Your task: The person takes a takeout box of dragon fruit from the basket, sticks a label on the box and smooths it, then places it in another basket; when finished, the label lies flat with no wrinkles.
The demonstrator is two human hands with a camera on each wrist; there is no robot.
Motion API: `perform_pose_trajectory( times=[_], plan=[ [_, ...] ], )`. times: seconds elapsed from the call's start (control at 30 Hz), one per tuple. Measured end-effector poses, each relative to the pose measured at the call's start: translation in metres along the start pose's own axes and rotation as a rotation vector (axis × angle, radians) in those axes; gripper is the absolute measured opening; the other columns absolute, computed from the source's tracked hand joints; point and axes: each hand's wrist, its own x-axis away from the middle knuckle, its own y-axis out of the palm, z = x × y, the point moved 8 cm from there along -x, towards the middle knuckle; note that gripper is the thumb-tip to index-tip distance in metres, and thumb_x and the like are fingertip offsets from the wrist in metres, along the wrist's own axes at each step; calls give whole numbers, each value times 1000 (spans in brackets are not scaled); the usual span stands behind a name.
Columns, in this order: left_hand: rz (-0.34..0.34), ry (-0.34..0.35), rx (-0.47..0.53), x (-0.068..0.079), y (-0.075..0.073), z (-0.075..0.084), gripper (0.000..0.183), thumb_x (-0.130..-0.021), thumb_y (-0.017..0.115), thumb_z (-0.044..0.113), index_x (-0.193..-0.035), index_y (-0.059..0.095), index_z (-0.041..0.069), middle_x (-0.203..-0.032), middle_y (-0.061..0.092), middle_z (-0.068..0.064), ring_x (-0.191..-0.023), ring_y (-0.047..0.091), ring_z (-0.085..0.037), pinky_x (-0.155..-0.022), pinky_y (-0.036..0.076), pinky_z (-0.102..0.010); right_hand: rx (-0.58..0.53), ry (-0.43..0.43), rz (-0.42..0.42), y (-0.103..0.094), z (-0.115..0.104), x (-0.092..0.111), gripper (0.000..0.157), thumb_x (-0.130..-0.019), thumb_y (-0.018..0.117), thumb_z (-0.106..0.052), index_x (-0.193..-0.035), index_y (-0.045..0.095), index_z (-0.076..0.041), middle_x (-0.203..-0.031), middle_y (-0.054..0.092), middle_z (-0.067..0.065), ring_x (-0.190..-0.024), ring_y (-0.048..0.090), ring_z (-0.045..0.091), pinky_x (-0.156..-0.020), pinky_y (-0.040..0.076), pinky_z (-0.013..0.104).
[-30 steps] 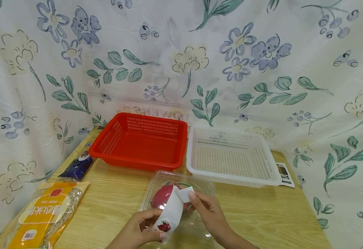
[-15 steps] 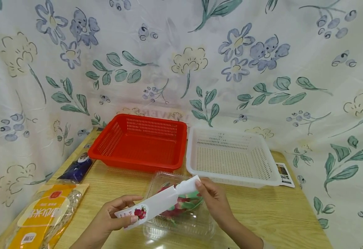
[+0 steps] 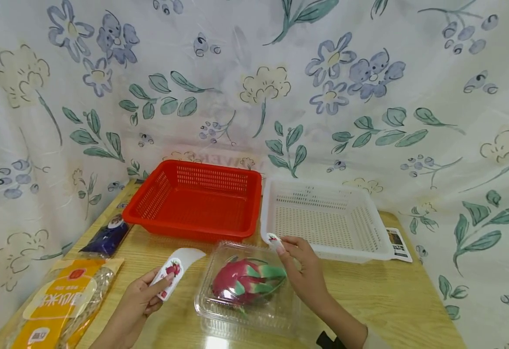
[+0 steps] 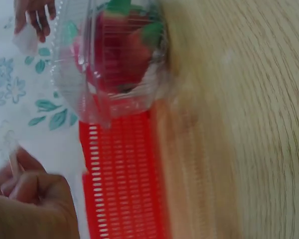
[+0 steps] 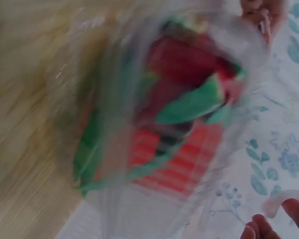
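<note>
Two hands, two pieces of white paper. Left hand (image 3: 137, 296): fingers closed in a pinch, thumb on top, on a long white paper strip with a red fruit print (image 3: 180, 261); strip's far end curls away, free, left of the box. Right hand (image 3: 304, 272): thumb and fingers pinch a small white paper piece with a red print (image 3: 274, 240), held up near the box's far right corner.

Box = clear ribbed plastic clamshell (image 3: 276, 314), on the wood-grain table (image 3: 169, 332) between the hands. Inside: one pink-red dragon fruit with green scales (image 3: 246, 282), lying on its side.

Behind the box: red perforated plastic basket (image 3: 184, 230) at left, white perforated plastic basket (image 3: 346, 253) at right, side by side. Far left: dark blue packet (image 3: 106, 238), with yellow-orange printed bag (image 3: 62, 305) nearer. Both wrist views blurred.
</note>
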Motion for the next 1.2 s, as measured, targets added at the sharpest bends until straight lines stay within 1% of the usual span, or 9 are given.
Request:
perform_pose_trajectory(
  times=[0.07,0.13,0.33,0.43,0.63,0.8,0.87,1.03,1.2],
  plan=[
    [61,-20,53,-8,-3,-3,59,-104,52,20,-152,25,-3,-80,51,11,-55,30,-1,-49,27,-16,135,-110,-11,6,-3,1,22,-92,68,-5,-112,75,-6,-118,64,10,-106,57,20,-74,53,29],
    [89,-30,93,-18,-2,-6,57,-105,49,18,-151,25,-2,-80,49,10,-56,31,0,-49,27,-15,251,-197,-38,13,-5,3,26,-90,70,-8,-116,74,-8,-119,63,11,-109,56,23,-74,54,30],
    [111,-35,60,-41,5,-21,26,-103,52,15,-124,51,1,-65,47,8,-51,36,0,-47,29,-15,513,-433,-121,37,-15,12,26,-98,62,-28,-115,74,-12,-112,65,11,-105,57,25,-81,56,37],
    [106,-57,-17,-45,7,-29,31,-103,52,18,-127,51,-2,-62,48,8,-49,37,-1,-46,30,-15,581,-513,-135,46,-20,16,32,-102,54,-34,-112,75,-12,-111,66,11,-103,58,26,-84,55,38],
    [78,-61,-236,-45,11,-37,52,-99,59,21,-138,44,-10,-66,56,4,-53,41,-4,-46,32,-16,636,-551,-134,52,-20,18,37,-105,47,-36,-110,76,-13,-113,66,12,-104,58,26,-81,56,38],
    [100,-15,-401,-42,10,-35,48,-96,63,24,-125,53,-14,-92,69,-6,-83,57,-21,-74,49,-34,636,-537,-175,55,-15,19,35,-104,49,-36,-110,76,-14,-116,65,12,-105,58,27,-83,56,38],
    [108,-4,-431,-42,9,-34,47,-96,63,24,-121,55,-14,-100,70,-11,-97,58,-25,-85,48,-42,628,-543,-187,56,-14,20,35,-104,50,-35,-110,76,-14,-116,65,13,-106,58,27,-85,56,38],
    [139,24,-493,-41,3,-33,51,-96,63,24,-125,53,-17,-109,64,-22,-103,57,-32,-84,50,-41,623,-556,-208,59,-13,22,37,-105,47,-37,-110,75,-14,-117,64,13,-107,57,27,-88,56,37],
    [266,133,-600,-32,-4,-19,59,-94,66,26,-136,47,-11,-136,45,-36,-121,42,-48,-96,42,-56,623,-552,-234,61,-11,22,35,-103,50,-37,-111,75,-14,-118,62,13,-110,55,27,-90,54,38]
  ],
)
